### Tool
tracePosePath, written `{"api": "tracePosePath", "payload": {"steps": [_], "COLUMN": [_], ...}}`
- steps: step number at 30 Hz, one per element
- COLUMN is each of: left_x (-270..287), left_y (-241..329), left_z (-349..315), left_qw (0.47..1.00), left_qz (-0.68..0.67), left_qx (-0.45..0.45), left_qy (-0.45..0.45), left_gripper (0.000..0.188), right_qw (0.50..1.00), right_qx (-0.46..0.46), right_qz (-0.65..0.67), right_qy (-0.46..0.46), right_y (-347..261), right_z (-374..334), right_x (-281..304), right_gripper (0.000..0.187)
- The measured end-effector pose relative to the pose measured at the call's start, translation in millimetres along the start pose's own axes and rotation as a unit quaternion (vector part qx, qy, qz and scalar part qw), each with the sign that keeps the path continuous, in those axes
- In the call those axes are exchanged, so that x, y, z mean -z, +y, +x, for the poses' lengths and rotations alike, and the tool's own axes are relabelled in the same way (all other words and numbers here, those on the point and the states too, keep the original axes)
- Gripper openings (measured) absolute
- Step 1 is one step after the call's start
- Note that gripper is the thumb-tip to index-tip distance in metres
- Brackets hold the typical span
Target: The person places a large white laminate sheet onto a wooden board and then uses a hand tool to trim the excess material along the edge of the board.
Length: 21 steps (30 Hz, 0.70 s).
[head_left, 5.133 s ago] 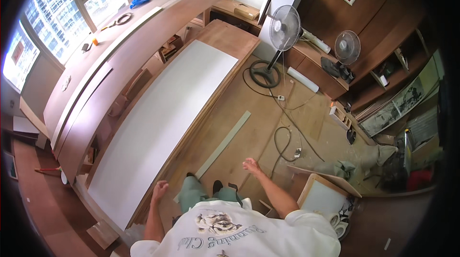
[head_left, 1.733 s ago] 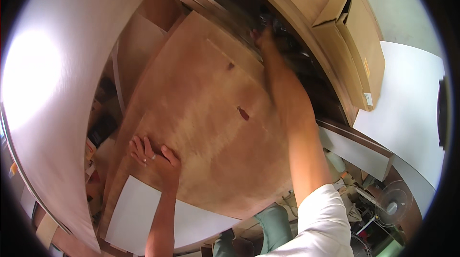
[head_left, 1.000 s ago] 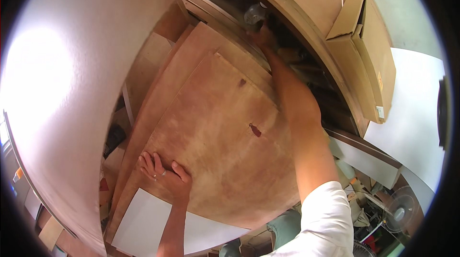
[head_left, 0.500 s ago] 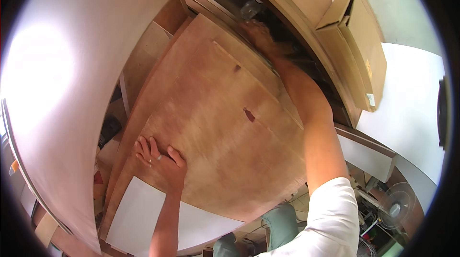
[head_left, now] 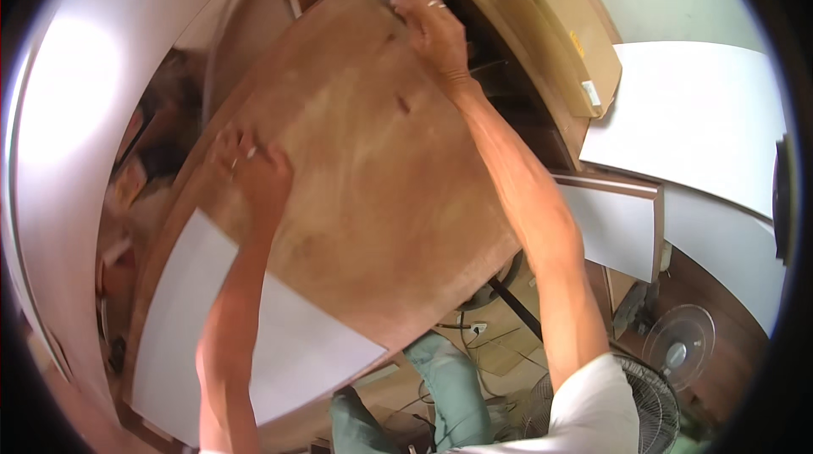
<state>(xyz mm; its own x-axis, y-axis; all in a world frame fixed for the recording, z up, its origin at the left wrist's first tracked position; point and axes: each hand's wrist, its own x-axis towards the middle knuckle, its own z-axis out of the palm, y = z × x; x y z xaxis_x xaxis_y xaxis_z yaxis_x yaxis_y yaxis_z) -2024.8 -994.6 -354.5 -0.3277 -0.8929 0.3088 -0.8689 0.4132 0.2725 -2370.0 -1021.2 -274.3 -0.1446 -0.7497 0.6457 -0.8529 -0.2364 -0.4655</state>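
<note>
A large brown wooden board (head_left: 364, 174) with dark patches on its face lies beneath both hands. My left hand (head_left: 252, 168), slightly blurred and wearing rings, rests on the left part of the board with its fingers spread. At the far right edge, my right hand (head_left: 436, 35) has its fingers bent over the rim, gripping the board; its fingertips are partly hidden. A white sheet or panel (head_left: 305, 340) covers the board's near left corner and passes beneath my left forearm.
Past the right edge runs a dark recess (head_left: 500, 77). A cardboard box (head_left: 569, 39) stands beside a white surface (head_left: 686, 124). Lower right are a fan (head_left: 677, 352) and a black wire fan guard (head_left: 656, 395). Cables (head_left: 487, 361) trail over the floor. A pale curved surface (head_left: 76, 225) rises at left.
My right hand has come out of the dark recess onto the board's far right edge. My left hand stays on the board. The whole view has shifted, showing more floor and fans at lower right.
</note>
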Motion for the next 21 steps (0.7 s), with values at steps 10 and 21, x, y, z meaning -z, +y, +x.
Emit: {"api": "tracePosePath", "payload": {"steps": [10,21], "left_x": [211.1,715.0], "left_y": [-61.8,-118.2], "left_z": [-92.5,-511.9], "left_qw": [0.862,0.771], "left_qz": [-0.362,-0.568], "left_qx": [0.058,0.254], "left_qy": [-0.350,-0.134], "left_gripper": [0.068,0.030], "right_qw": [0.969,0.767], "right_qx": [-0.133,-0.151], "right_qz": [0.187,0.450], "right_qy": [0.092,-0.432], "right_y": [-422.4,-968.3], "right_z": [-19.7,-160.4], "right_x": [138.7,230.2], "right_gripper": [0.011,0.018]}}
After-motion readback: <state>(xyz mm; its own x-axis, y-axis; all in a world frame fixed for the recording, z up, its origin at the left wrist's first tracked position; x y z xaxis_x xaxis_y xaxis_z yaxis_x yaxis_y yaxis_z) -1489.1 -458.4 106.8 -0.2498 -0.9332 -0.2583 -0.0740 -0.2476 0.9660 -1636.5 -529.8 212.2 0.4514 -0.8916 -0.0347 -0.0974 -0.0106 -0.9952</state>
